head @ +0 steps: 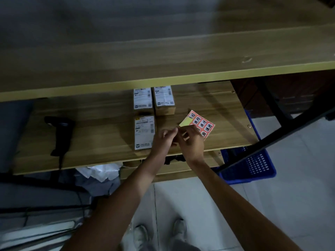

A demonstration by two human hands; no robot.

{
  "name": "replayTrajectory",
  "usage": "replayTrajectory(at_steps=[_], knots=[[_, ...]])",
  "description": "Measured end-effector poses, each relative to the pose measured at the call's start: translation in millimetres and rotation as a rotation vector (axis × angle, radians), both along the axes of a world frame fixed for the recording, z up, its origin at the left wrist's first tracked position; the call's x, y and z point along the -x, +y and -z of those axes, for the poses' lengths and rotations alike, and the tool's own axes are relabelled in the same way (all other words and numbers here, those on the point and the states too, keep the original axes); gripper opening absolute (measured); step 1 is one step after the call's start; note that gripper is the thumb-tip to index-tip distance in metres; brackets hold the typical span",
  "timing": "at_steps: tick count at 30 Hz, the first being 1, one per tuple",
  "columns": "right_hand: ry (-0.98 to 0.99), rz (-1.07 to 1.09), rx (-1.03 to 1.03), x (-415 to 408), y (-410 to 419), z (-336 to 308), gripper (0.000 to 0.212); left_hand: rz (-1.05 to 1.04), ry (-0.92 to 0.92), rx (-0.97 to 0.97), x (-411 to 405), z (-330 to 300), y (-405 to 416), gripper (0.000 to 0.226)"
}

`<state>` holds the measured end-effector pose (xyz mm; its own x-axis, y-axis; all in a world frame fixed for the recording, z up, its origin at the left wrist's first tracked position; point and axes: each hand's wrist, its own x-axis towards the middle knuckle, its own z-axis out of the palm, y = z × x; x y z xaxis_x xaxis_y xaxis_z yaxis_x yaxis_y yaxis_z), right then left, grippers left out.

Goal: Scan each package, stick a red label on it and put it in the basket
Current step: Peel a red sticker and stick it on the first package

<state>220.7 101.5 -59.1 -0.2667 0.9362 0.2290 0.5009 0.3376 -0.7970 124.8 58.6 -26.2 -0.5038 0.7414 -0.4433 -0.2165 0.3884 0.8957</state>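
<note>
While both hands' fingers (174,132) pinch the label sheet (201,125), its long axis slants up-left.

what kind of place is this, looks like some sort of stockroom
Probably a small parcel-handling or stockroom workstation. On the wooden shelf lie cardboard packages bearing printed shipping labels, a black handheld barcode scanner and a sheet of red stickers, with a blue plastic basket on the tiled floor beside it.

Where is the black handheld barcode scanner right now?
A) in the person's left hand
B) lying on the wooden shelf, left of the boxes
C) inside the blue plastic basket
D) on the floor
B: the black handheld barcode scanner lies untouched on the wooden shelf, while both hands work at the red label sheet.
</note>
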Motion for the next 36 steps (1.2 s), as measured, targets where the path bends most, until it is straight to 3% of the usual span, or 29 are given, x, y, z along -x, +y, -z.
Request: replayTrajectory(at_steps=[8, 13, 16, 20, 25, 31, 36], knots=[[-0.016, -0.107, -0.080, 22.0, -22.7, -4.9, 0.018, -0.016, 0.023, -0.029, 34.5, -8.9, -22.7, 0.013], [0.134, -0.088, 0.044, 31.7, -19.5, -9.6, 0.020, 0.070, 0.003, -0.011, 62.8, -5.9, -35.0, 0.015], [0.111, -0.083, 0.127, 42.1, -13.8, -12.4, 0.016, 0.154, 0.056, -0.016, 76.2, -8.6, -41.4, 0.021], [0.125, -0.114, 0.244, 54.3, -12.3, -10.2, 0.008, 0.208, 0.108, -0.012, 89.8, -8.9, -47.5, 0.009], [0.190, -0.116, 0.394, 62.8, -16.3, -3.8, 0.027, 0.191, 0.238, 0.006, 98.8, 0.0, -53.5, 0.016], [0.199, -0.099, 0.545, 74.0, -9.5, -1.6, 0.024, 0.213, 0.553, 0.041, 105.7, 11.1, -43.2, 0.012], [0.137, -0.004, 0.559, 94.2, 17.1, -10.6, 0.023, 0.160, 0.641, 0.081, 120.9, 7.5, -8.9, 0.018]])
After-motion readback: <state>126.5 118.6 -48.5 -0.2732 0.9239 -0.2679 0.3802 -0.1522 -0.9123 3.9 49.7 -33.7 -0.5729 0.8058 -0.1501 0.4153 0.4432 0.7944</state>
